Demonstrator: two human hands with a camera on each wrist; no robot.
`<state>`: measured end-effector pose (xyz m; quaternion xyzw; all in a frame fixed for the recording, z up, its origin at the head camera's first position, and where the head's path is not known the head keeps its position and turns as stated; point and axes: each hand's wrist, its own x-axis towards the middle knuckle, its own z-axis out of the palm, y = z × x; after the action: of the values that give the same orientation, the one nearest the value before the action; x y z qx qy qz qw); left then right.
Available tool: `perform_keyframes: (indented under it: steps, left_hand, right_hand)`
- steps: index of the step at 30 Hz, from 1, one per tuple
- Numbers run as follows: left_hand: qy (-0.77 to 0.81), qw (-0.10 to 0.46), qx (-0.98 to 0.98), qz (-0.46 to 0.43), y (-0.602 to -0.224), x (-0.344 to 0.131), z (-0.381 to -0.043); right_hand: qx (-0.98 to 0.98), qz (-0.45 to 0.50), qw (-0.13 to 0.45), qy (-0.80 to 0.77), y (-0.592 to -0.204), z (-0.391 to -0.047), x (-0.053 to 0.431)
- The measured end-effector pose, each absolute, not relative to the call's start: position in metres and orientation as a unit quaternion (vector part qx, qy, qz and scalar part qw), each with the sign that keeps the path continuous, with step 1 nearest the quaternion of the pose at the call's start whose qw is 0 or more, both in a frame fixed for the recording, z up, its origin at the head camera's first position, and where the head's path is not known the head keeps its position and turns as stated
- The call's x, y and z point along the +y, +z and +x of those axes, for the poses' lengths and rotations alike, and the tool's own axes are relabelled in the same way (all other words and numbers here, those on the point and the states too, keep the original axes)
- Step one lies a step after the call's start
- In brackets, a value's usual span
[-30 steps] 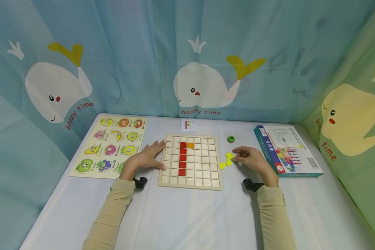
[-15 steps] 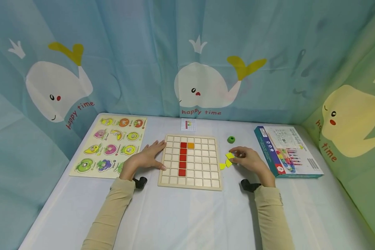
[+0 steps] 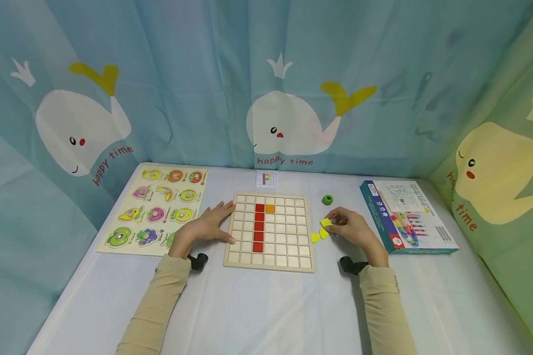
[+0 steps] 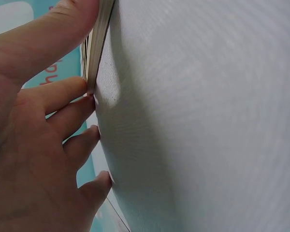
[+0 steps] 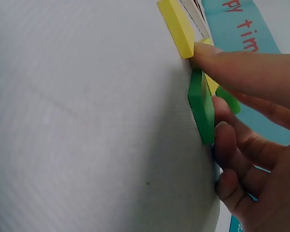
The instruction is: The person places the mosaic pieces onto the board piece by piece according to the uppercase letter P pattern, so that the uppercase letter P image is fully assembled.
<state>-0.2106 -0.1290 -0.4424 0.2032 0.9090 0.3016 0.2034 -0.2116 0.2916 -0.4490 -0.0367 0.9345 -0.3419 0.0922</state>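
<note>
My left hand (image 3: 208, 226) rests at the left edge of the wooden grid board (image 3: 248, 262), its fingers spread and its thumb on the rim. In the left wrist view its fingertips touch the board's side and the cloth. A column of red square tiles (image 3: 259, 226) lies on the board, with one orange tile (image 3: 270, 209) near its top. To the board's right, my right hand (image 3: 353, 230) pinches a yellow square tile (image 3: 326, 223) between thumb and fingers. Two yellow curved pieces (image 3: 315, 238) lie close by. A green tile (image 5: 202, 108) stands out under the right fingers in the right wrist view.
A fruit puzzle board (image 3: 155, 207) lies at the left. Behind the grid board is a small pattern card (image 3: 266, 179). A green wooden bead (image 3: 327, 199) sits behind the right hand. At the far right lies a toy box (image 3: 410, 217). Printed curtains surround the table.
My right hand has shifted slightly left, its fingers closing in on the yellow square tile, and the yellow pieces have moved a little. The left hand and the tiles on the board stay put.
</note>
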Motion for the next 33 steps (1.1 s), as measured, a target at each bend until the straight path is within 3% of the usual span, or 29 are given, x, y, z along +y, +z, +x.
perform_keyframes:
  steps: [23,33]
  left_hand:
    - [0.300,0.204,0.910,0.203,-0.444,-0.129,-0.211]
    - [0.304,0.201,0.909,0.202,-0.443,-0.129,-0.209]
  right_hand:
    - [0.933,-0.026,0.066,-0.353,-0.450,-0.210,0.292]
    - [0.927,-0.017,0.128,-0.353,-0.437,-0.203,0.310]
